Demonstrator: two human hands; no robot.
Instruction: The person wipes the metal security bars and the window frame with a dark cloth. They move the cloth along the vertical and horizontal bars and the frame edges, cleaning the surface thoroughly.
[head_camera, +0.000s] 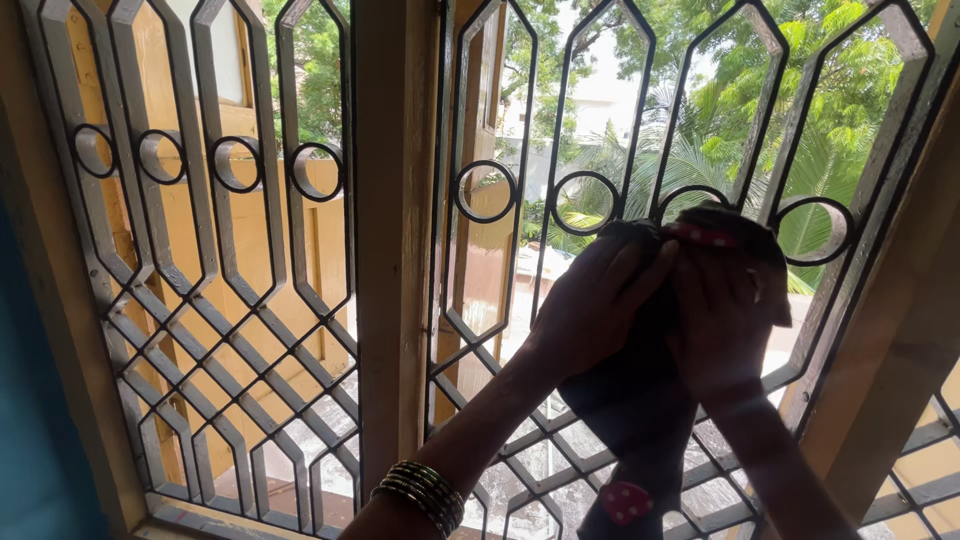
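Your left hand (590, 305) rises from 6 o'clock, forearm slanting up toward 1 o'clock, fingers closed flat over a dark cloth (640, 400) and pressing it to the window grille (250, 270). A stack of thin bangles (420, 493) rings that wrist at the bottom edge.

Count, left to right: two grille panels split by one wooden post (390, 240); eight iron rings in a row, four per panel. The last two rings sit at 12 and 2 o'clock of your hands.

Your right hand (725, 320) is just beside the left, touching it, palm against the same cloth, gripping its top fold over a bar. One cloth only, dark with pink dotted patches; its tail hangs to 6 o'clock.

Backlit: both hands are near-silhouettes, fingertips hard to separate from the cloth. Right forearm cut off at the lower edge. Trees (800, 90) beyond the bars.
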